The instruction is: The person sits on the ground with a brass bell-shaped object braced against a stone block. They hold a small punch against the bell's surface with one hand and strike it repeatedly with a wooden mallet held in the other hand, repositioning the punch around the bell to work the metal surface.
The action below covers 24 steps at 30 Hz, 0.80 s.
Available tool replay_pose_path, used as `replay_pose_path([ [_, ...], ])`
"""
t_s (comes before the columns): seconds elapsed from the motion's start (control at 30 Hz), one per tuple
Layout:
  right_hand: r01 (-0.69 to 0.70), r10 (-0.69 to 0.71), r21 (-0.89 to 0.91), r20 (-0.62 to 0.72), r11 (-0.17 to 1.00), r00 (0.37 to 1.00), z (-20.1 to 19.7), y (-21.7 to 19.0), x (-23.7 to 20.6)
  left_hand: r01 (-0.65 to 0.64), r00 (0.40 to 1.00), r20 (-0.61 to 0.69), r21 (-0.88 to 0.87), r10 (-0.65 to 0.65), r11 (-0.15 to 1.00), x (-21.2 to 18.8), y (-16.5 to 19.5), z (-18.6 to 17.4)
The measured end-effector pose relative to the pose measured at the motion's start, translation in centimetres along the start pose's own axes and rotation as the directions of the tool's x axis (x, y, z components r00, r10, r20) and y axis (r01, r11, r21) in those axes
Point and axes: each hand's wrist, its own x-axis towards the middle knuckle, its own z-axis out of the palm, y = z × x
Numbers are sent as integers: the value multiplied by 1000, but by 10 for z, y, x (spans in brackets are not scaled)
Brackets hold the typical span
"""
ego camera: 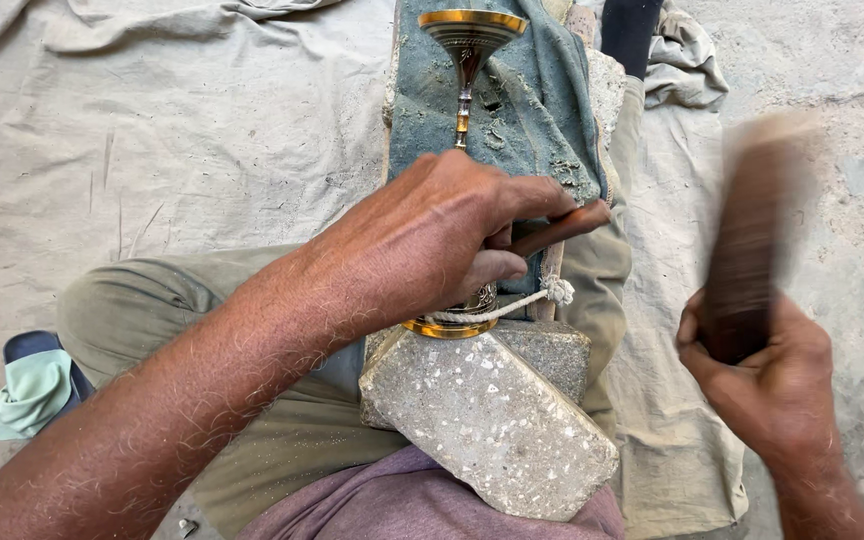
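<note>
Gripping tools over a brass goblet on stone.
Left hand closed around a brown wooden-handled tool above the upright golden metal goblet, its cup empty; right hand clenches a blurred dark wooden mallet beside the grey speckled stone block.

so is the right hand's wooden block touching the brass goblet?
Apart. The head view shows the blurred wooden block raised in the right hand, with bare cloth and floor between it and the brass goblet.

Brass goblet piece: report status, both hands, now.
Left hand pins a wooden-handled tool on the brass goblet piece. Right hand grips a blurred wooden mallet. Stone block and cord beneath.
</note>
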Motion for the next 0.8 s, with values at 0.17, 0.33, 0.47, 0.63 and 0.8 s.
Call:
replay_pose_path([
  [0.17,-38,40,-206,3,978,999,-10,1,6,-36,999,-30,8,36,999,-2,-1,2],
  [0.33,-48,49,17,-24,999,999,-14,-6,6,-59,996,-71,3,59,998,-1,-1,2],
  [0.47,54,-55,-10,-47,998,997,-15,-14,8,24,999,-29,4,-24,1000,-2,3,1],
  [0.63,-16,19,-182,12,983,1000,-16,-19,14,95,995,-28,21,-95,995,-2,6,1],
  [0.8,138,-79,451,-148,882,986,-13,-25,16,39,997,-73,23,-37,999,-3,3,2],
])
